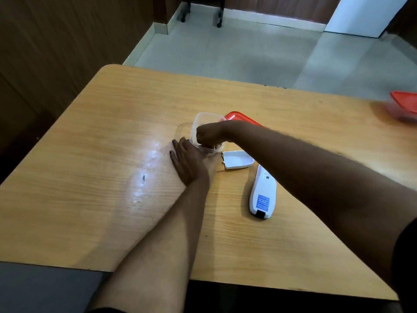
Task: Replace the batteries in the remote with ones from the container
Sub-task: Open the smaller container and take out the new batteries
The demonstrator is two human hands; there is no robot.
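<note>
Right hand, fingers curled down into the clear container, presumably to pick a battery; whether anything is pinched cannot be told. Left hand, fingers straight, braces the container's near wall. Beside them lie the battery cover and remote, back up; red lid partly hidden; batteries not discernible

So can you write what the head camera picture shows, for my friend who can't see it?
A person's right hand reaches into a clear container on a wooden table while the left hand steadies it. Nearby lie a white remote face down, its battery cover and a red lid.
</note>
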